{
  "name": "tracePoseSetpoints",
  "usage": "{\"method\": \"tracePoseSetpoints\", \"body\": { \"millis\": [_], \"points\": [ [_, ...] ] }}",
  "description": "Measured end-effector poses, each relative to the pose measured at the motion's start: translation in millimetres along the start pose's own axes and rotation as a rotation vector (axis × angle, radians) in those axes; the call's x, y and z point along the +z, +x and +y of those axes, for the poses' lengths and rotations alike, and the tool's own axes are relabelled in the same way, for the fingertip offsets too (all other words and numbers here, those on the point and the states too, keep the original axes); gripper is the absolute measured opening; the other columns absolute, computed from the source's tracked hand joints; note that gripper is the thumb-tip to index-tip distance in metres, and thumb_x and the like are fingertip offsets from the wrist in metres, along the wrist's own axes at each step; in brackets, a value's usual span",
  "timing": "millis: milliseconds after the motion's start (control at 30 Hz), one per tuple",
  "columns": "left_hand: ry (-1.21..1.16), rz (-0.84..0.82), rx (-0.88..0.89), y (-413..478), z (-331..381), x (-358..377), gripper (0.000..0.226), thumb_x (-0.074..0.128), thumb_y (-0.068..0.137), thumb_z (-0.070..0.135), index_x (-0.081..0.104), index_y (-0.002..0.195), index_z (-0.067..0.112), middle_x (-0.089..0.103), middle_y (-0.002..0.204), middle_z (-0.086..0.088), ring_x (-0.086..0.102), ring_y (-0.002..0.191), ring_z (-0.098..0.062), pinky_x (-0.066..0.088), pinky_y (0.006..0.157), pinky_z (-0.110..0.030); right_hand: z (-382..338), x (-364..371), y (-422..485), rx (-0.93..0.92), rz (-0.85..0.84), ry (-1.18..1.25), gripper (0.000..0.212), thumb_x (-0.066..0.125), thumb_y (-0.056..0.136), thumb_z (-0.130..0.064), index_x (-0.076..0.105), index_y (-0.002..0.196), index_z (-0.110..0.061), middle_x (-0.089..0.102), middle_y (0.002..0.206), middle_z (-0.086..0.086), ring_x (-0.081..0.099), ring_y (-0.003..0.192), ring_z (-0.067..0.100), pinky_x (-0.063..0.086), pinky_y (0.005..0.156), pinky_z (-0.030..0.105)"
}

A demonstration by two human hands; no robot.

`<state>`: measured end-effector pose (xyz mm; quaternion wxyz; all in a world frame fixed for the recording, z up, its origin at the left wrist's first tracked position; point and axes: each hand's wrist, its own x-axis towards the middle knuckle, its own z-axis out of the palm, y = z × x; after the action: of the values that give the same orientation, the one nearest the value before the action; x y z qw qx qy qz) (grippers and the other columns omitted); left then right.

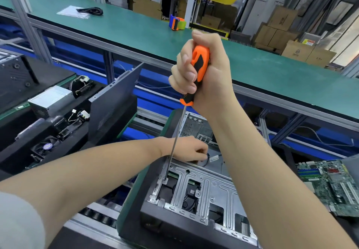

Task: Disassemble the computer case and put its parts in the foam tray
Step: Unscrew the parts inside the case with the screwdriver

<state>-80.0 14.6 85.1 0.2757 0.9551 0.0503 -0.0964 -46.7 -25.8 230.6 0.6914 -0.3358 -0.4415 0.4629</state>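
Note:
The open computer case (196, 194) lies on its side in front of me, its silver inner frame facing up. My right hand (204, 74) grips the orange and black handle of a long screwdriver (200, 62), held upright. The tip of its shaft touches a screw spot at the frame's left edge (165, 179). My left hand (186, 149) reaches across into the case and rests on its upper edge, fingers curled by a black cable (208, 158); what it holds is unclear. The black foam tray (23, 151) lies at left with removed parts in it.
In the foam tray are a silver power supply (51, 98), a fan (47, 146) and a dark side panel (114, 101) standing upright. A green motherboard (334, 182) lies at right. A green workbench (136, 29) with a tape dispenser (177, 23) runs behind.

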Motion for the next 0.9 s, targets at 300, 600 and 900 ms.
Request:
{"method": "tracePoseSetpoints", "body": {
  "millis": [300, 600, 900],
  "points": [
    [-0.056, -0.013, 0.167, -36.8, -72.9, -3.9, 0.024, 0.072, 0.083, 0.014, 0.074, 0.091, 0.036, 0.064, 0.108, 0.024, 0.062, 0.103, -0.001, 0.053, 0.09, -0.034, -11.4, -0.3, 3.2, -0.049, 0.021, -0.015, 0.056, 0.032, 0.106, -0.018, 0.055, 0.055, -0.009, 0.039, 0.042, 0.002, 0.025, 0.031, 0.016, 0.02, 0.04, 0.024],
    [0.044, -0.117, 0.265, -54.0, -76.0, -1.2, 0.01, 0.08, 0.081, 0.028, 0.077, 0.088, 0.035, 0.045, 0.144, 0.022, 0.036, 0.138, 0.003, 0.042, 0.11, -0.043, -12.6, 6.1, 1.9, -0.048, 0.031, -0.04, 0.053, 0.034, 0.106, -0.018, 0.052, 0.058, -0.007, 0.039, 0.043, 0.002, 0.026, 0.031, 0.016, 0.023, 0.041, 0.022],
    [0.058, -0.089, 0.258, -45.2, -78.2, 6.6, 0.021, 0.085, 0.081, 0.038, 0.079, 0.083, 0.018, 0.063, 0.126, 0.006, 0.043, 0.111, 0.029, 0.038, 0.086, -0.002, -11.7, 1.7, -0.9, -0.051, 0.066, -0.081, 0.055, 0.035, 0.106, -0.018, 0.055, 0.056, -0.009, 0.039, 0.044, 0.003, 0.025, 0.033, 0.017, 0.025, 0.041, 0.024]
  ]
}}
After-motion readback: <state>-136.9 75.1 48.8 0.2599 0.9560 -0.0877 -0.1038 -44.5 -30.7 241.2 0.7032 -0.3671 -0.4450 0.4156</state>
